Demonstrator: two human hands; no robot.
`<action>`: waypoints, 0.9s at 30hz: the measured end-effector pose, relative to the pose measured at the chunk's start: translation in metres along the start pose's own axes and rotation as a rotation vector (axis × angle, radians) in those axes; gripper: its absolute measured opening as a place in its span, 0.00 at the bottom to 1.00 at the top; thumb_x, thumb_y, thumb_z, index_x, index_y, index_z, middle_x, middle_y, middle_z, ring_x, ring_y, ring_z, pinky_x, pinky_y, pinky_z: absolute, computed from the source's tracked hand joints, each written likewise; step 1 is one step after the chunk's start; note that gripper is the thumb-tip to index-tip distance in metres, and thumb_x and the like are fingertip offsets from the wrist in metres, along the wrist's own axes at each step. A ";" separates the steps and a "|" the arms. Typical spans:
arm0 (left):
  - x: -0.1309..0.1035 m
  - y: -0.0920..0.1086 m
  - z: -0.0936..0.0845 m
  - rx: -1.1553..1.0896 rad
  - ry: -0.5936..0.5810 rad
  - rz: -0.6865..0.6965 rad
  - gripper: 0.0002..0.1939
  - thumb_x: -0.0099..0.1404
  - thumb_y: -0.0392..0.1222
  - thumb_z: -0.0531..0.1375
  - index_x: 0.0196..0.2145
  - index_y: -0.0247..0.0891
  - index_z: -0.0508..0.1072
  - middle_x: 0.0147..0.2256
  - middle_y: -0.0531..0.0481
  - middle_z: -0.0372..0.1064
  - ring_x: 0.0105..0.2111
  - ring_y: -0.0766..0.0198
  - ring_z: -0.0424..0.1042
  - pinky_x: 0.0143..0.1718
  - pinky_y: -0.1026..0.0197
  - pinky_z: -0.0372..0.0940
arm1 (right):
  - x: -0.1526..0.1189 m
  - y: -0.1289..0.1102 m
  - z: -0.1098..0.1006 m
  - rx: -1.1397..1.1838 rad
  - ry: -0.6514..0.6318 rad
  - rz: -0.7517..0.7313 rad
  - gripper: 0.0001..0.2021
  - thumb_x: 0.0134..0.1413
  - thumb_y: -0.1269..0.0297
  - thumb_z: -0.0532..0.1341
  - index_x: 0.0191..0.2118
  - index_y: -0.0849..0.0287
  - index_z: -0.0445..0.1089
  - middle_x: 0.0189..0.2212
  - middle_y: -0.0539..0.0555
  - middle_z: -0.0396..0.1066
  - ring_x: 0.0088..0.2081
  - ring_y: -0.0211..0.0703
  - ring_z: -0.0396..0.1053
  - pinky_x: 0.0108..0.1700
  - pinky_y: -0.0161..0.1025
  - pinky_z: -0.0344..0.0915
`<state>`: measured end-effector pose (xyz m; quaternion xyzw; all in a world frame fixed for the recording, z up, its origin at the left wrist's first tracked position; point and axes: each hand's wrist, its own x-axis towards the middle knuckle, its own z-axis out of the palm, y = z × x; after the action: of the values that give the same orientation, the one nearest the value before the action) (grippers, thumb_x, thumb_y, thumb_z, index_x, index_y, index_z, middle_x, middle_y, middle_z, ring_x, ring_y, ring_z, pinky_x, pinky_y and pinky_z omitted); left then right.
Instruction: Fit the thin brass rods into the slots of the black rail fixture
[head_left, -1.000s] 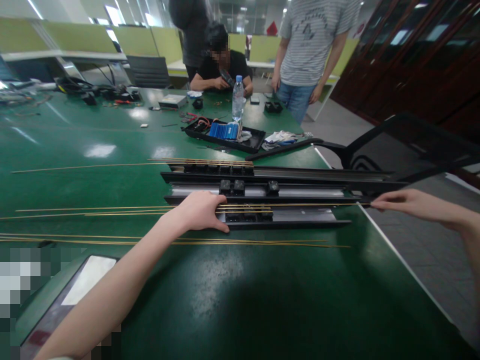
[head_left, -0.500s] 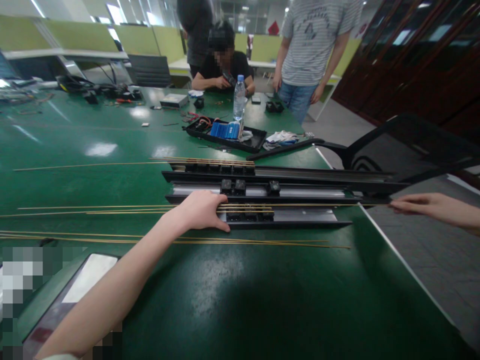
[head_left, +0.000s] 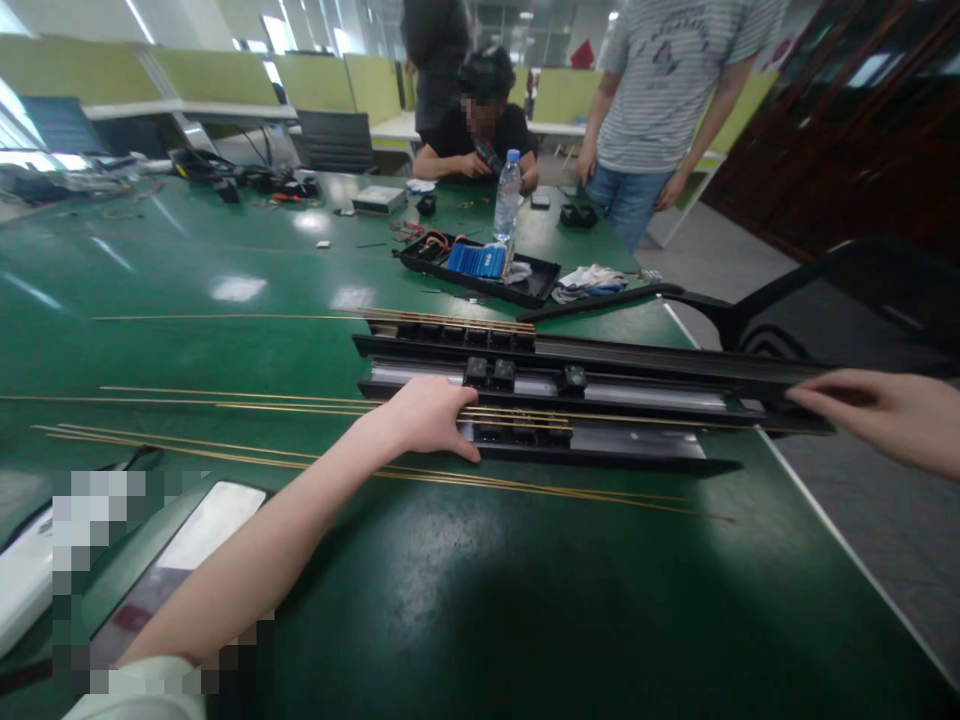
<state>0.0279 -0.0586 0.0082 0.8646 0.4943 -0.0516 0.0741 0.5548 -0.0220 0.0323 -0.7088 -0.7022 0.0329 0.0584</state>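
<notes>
My left hand (head_left: 431,418) grips across the near black-edged metal channel (head_left: 645,447), thumb on its near side. Small black blocks (head_left: 525,432) sit in the channel beside my fingers. Thin brass-coloured rods (head_left: 300,406) run under my left hand and across the blocks. My right hand (head_left: 885,415) is past the table's right edge, thumb and forefinger tips together. The end of a long rod shows just below these fingers; whether they hold anything is hidden. More loose rods (head_left: 525,487) lie on the near side of the channel.
Behind lie another channel with black blocks (head_left: 491,374) and one with rods on top (head_left: 450,330). Farther back are a black tray (head_left: 536,285), a water bottle (head_left: 508,195) and gloves (head_left: 592,280). A chair (head_left: 847,310) stands at right. Other people are across the table.
The view has shifted, so things appear farther right. My right hand has come nearer, and the long rod's end now shows below its fingertips. My left hand keeps its place on the channel.
</notes>
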 end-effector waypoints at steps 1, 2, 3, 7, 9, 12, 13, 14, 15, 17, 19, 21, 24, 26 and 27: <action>0.000 0.000 0.000 0.001 -0.002 -0.001 0.34 0.50 0.70 0.62 0.43 0.40 0.75 0.38 0.42 0.78 0.39 0.45 0.77 0.37 0.54 0.66 | -0.004 -0.026 0.005 0.067 -0.029 -0.085 0.21 0.51 0.41 0.59 0.38 0.52 0.76 0.41 0.60 0.77 0.41 0.59 0.73 0.45 0.51 0.66; 0.000 0.000 0.000 0.001 -0.006 -0.006 0.33 0.50 0.70 0.63 0.43 0.40 0.75 0.38 0.42 0.78 0.40 0.45 0.76 0.38 0.54 0.66 | -0.008 -0.053 0.011 0.124 -0.061 -0.184 0.21 0.53 0.41 0.58 0.39 0.52 0.76 0.42 0.60 0.77 0.43 0.58 0.72 0.46 0.50 0.66; 0.000 0.000 0.000 0.000 -0.012 -0.010 0.33 0.50 0.70 0.63 0.42 0.41 0.74 0.38 0.42 0.78 0.40 0.46 0.76 0.38 0.54 0.66 | -0.012 -0.080 0.017 0.187 -0.086 -0.283 0.20 0.55 0.43 0.58 0.40 0.52 0.75 0.44 0.59 0.76 0.45 0.57 0.71 0.47 0.48 0.65; 0.001 0.002 -0.002 0.006 -0.029 -0.014 0.32 0.51 0.68 0.63 0.42 0.40 0.74 0.38 0.41 0.78 0.40 0.46 0.76 0.38 0.54 0.66 | -0.023 -0.169 0.044 0.345 -0.139 -0.554 0.16 0.59 0.46 0.58 0.41 0.50 0.76 0.45 0.56 0.75 0.47 0.57 0.70 0.50 0.49 0.63; 0.001 0.005 -0.002 0.017 -0.027 -0.012 0.31 0.51 0.66 0.64 0.43 0.39 0.74 0.38 0.40 0.77 0.40 0.45 0.76 0.38 0.53 0.66 | -0.023 -0.199 0.056 0.375 -0.157 -0.621 0.16 0.59 0.45 0.57 0.42 0.46 0.76 0.44 0.53 0.76 0.46 0.57 0.70 0.49 0.51 0.62; 0.000 0.009 0.000 0.035 -0.026 -0.033 0.29 0.52 0.62 0.65 0.44 0.38 0.73 0.39 0.40 0.77 0.40 0.45 0.76 0.38 0.52 0.67 | -0.019 -0.224 0.067 0.359 -0.198 -0.636 0.17 0.59 0.44 0.56 0.42 0.45 0.77 0.42 0.53 0.78 0.43 0.57 0.71 0.44 0.49 0.62; 0.000 0.011 0.001 0.038 -0.027 -0.042 0.28 0.52 0.61 0.65 0.44 0.38 0.73 0.39 0.40 0.77 0.40 0.45 0.76 0.39 0.52 0.67 | -0.018 -0.228 0.068 0.339 -0.205 -0.622 0.18 0.60 0.43 0.55 0.42 0.45 0.77 0.40 0.53 0.78 0.41 0.57 0.72 0.42 0.49 0.61; -0.001 0.013 0.002 0.040 -0.028 -0.053 0.27 0.53 0.60 0.64 0.44 0.38 0.73 0.39 0.40 0.77 0.40 0.46 0.76 0.39 0.52 0.67 | -0.017 -0.231 0.069 0.319 -0.209 -0.607 0.19 0.59 0.42 0.54 0.42 0.46 0.77 0.39 0.53 0.79 0.40 0.57 0.72 0.41 0.48 0.61; -0.001 0.014 0.003 0.041 -0.028 -0.063 0.26 0.53 0.59 0.64 0.43 0.38 0.73 0.40 0.40 0.77 0.40 0.46 0.76 0.40 0.52 0.67 | -0.016 -0.233 0.070 0.304 -0.213 -0.591 0.20 0.59 0.41 0.54 0.42 0.46 0.78 0.38 0.53 0.79 0.39 0.56 0.73 0.40 0.48 0.61; -0.002 0.017 0.004 0.046 -0.027 -0.081 0.25 0.54 0.57 0.64 0.43 0.38 0.72 0.40 0.40 0.77 0.41 0.46 0.76 0.40 0.52 0.67 | -0.016 -0.234 0.070 0.292 -0.222 -0.568 0.21 0.59 0.40 0.53 0.41 0.46 0.78 0.36 0.52 0.79 0.38 0.56 0.73 0.39 0.48 0.61; -0.002 0.019 0.005 0.053 -0.016 -0.086 0.24 0.54 0.55 0.63 0.44 0.36 0.72 0.41 0.38 0.76 0.41 0.46 0.76 0.41 0.51 0.67 | -0.016 -0.235 0.069 0.288 -0.245 -0.542 0.21 0.59 0.39 0.53 0.40 0.45 0.77 0.36 0.50 0.80 0.38 0.56 0.73 0.38 0.47 0.61; -0.003 0.021 0.006 0.055 -0.011 -0.079 0.24 0.55 0.53 0.63 0.45 0.35 0.72 0.41 0.37 0.76 0.41 0.45 0.76 0.41 0.51 0.67 | -0.016 -0.236 0.069 0.276 -0.267 -0.527 0.21 0.59 0.39 0.53 0.39 0.45 0.77 0.36 0.50 0.80 0.38 0.57 0.74 0.38 0.47 0.61; -0.004 0.020 0.008 0.058 0.009 -0.068 0.24 0.55 0.52 0.63 0.44 0.34 0.72 0.41 0.36 0.76 0.40 0.45 0.76 0.40 0.51 0.68 | -0.016 -0.237 0.069 0.266 -0.284 -0.526 0.21 0.59 0.40 0.52 0.40 0.46 0.76 0.37 0.50 0.80 0.39 0.57 0.74 0.39 0.48 0.62; -0.005 0.020 0.009 0.061 0.024 -0.064 0.24 0.55 0.52 0.63 0.44 0.33 0.72 0.41 0.36 0.77 0.40 0.45 0.76 0.40 0.51 0.68 | -0.016 -0.237 0.070 0.280 -0.291 -0.529 0.20 0.60 0.41 0.53 0.40 0.47 0.76 0.37 0.51 0.80 0.39 0.57 0.74 0.38 0.47 0.63; -0.005 0.019 0.009 0.063 0.028 -0.063 0.24 0.55 0.52 0.63 0.44 0.33 0.72 0.41 0.36 0.77 0.41 0.45 0.76 0.40 0.51 0.68 | -0.016 -0.237 0.071 0.289 -0.291 -0.529 0.20 0.60 0.41 0.53 0.40 0.47 0.76 0.37 0.51 0.80 0.39 0.56 0.74 0.38 0.47 0.63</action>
<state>0.0417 -0.0743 0.0015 0.8512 0.5203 -0.0573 0.0383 0.3107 -0.0339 -0.0080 -0.4740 -0.8510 0.2167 0.0637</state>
